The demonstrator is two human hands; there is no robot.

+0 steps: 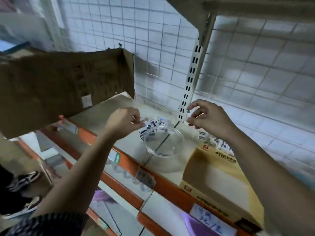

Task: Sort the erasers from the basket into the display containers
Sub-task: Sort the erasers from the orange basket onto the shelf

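Head view: looks partly done (basket itself not to be made out), with erasers (150, 127) heaped at the far rim of the clear round container (163, 155), loose packs (221, 145) lying right of it, left hand (124, 121) pinched at the fingertips, on what cannot tell, right hand (208, 117) loosely curled, seemingly empty.

Likely a shop: shelf (119, 114) with orange price rail (119, 160), handwritten label (211, 217).

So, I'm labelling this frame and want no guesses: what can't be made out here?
Head view only:
- Whether the left hand or right hand pinches anything: too small, blurred.
- The erasers at right: partly hidden behind the right forearm.
- Print on the cardboard box: motion blur.
- The eraser pile by the clear container: count unreadable, blurred.
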